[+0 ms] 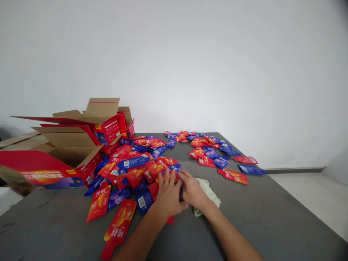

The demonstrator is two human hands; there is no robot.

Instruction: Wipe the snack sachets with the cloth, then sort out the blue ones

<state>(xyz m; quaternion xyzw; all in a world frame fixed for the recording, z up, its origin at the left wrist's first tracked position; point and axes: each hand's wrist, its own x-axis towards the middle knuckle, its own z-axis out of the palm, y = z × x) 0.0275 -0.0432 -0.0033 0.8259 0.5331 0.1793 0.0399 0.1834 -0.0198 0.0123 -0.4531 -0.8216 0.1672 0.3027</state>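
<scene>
Red and blue pouches (136, 177) lie in a large heap at the centre-left of the dark table. My left hand (169, 194) rests over red pouches at the heap's right edge, its fingers spread. Beside it, my right hand (192, 190) has its fingers bent against the pouches, close to the left fingertips; what they hold, if anything, is hidden. A pale green cloth (208, 192) lies crumpled just right of my right wrist. One red pouch (119, 226) lies apart near the front edge, its narrow end toward me.
Open red cardboard boxes (51, 174) with brown flaps stand along the left. More pouches (206, 148) are scattered at the back and right of the grey table (261, 221). A white wall (190, 65) rises behind the table.
</scene>
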